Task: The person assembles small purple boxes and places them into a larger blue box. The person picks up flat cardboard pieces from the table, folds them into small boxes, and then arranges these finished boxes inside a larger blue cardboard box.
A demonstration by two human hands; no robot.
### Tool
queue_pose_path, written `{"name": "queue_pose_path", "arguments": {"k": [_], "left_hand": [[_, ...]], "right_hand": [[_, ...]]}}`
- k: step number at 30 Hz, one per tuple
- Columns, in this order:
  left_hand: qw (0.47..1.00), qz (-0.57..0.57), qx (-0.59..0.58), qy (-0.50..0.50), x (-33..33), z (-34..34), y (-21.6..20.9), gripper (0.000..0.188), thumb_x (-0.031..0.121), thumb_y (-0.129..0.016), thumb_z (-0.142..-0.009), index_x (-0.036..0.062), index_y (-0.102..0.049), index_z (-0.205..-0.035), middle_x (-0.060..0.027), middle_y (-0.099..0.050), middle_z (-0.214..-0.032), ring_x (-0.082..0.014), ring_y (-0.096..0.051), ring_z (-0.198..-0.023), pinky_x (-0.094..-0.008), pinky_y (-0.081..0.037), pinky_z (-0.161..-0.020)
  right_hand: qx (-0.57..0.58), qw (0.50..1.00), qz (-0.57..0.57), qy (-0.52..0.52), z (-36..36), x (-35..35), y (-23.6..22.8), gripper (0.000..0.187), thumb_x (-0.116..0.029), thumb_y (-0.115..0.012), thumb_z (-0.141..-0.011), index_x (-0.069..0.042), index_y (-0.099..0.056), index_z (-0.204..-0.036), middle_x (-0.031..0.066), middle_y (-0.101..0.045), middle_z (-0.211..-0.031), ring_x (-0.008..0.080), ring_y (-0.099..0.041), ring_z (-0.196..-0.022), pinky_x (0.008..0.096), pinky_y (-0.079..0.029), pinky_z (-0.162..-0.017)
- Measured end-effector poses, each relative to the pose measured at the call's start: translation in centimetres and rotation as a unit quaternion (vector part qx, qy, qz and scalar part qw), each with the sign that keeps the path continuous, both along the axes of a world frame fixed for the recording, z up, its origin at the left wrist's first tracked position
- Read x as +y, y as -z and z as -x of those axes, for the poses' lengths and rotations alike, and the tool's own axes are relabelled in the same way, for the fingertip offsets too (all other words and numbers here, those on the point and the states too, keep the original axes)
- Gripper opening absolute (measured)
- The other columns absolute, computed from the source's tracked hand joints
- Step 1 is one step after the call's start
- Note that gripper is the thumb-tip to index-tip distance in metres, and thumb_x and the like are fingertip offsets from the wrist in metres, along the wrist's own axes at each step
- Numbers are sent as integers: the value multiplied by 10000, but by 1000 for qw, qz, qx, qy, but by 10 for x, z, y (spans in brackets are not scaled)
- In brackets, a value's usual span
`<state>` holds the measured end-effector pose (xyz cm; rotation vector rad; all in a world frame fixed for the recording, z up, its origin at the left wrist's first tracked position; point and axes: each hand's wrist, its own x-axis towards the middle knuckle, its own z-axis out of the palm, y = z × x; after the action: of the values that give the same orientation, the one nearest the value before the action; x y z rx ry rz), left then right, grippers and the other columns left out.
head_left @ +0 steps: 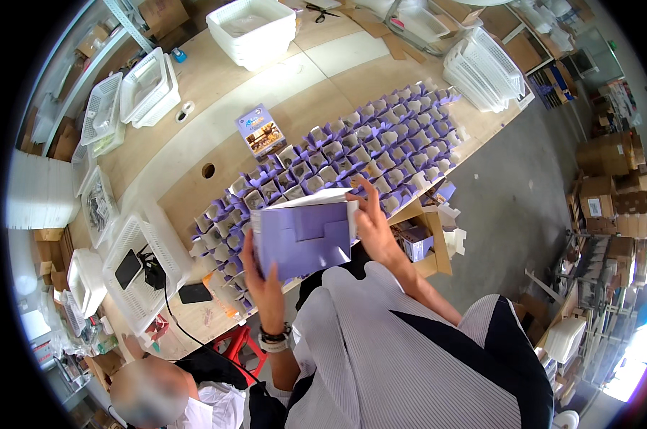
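Above the near edge of the table I hold a large purple cardboard box (pixel 305 242), its lower panels folded over one another and a white flap (pixel 316 198) standing out along its far edge. My left hand (pixel 265 289) grips the box's left side, thumb on the near face and fingers behind. At the box's right end, my right hand (pixel 371 222) is closed on the edge by the white flap, with its index finger raised. Just beyond are rows of small open purple boxes (pixel 334 151), and past them stands a closed printed purple box (pixel 261 131).
White plastic baskets (pixel 143 275) stand at the left, one holding a black device with a cable. Stacked white bins (pixel 252 32) and baskets (pixel 484 68) sit farther back. An open brown carton (pixel 431 239) is by my right forearm. A person (pixel 152 393) is at lower left.
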<state>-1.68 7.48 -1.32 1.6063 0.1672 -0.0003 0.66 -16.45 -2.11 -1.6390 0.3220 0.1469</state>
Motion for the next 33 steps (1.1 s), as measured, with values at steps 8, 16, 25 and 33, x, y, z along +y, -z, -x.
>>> {"name": "queue_pose_path", "arguments": {"k": [8, 16, 25, 33], "left_hand": [[948, 280, 115, -99, 41, -12, 15, 555, 389, -581, -1065, 9, -505, -1462, -91, -584, -1413, -220, -575, -1280, -385, -464, -1058], [995, -82, -54, 4, 6, -14, -17, 664, 113, -557, -906, -34, -443, -1543, -172, -530, -1520, -258, -537, -1357, -374, -373, -1163], [986, 96, 69, -113, 29, -7, 3, 556, 317, -582, -1056, -21, -479, -1486, -129, -607, -1383, -245, -621, -1217, -392, -489, -1045], [996, -13, 18, 83, 47, -24, -13, 729, 410, -673, -932, -39, -506, -1482, -168, -585, -1451, -271, -569, -1328, -409, -414, -1140]], "right_hand": [[-46, 954, -287, -78, 11, -40, -9, 445, -253, -392, -1095, -28, -401, -1479, 247, -548, -1461, 361, -533, -1380, 519, -508, -1081], [-58, 997, 29, -47, 22, -8, -51, 1032, -255, -809, -900, 7, -113, -1615, 248, -294, -1610, 378, -352, -1496, 492, -375, -1186], [-104, 936, -306, -141, 24, -43, -15, 866, 71, -493, -739, -77, -345, -1579, 150, -335, -1613, 356, -314, -1543, 477, -318, -1213], [42, 954, -56, -290, 24, -55, -7, 798, -49, -652, -849, -131, -378, -1595, 132, -509, -1538, 302, -486, -1427, 453, -399, -1174]]}}
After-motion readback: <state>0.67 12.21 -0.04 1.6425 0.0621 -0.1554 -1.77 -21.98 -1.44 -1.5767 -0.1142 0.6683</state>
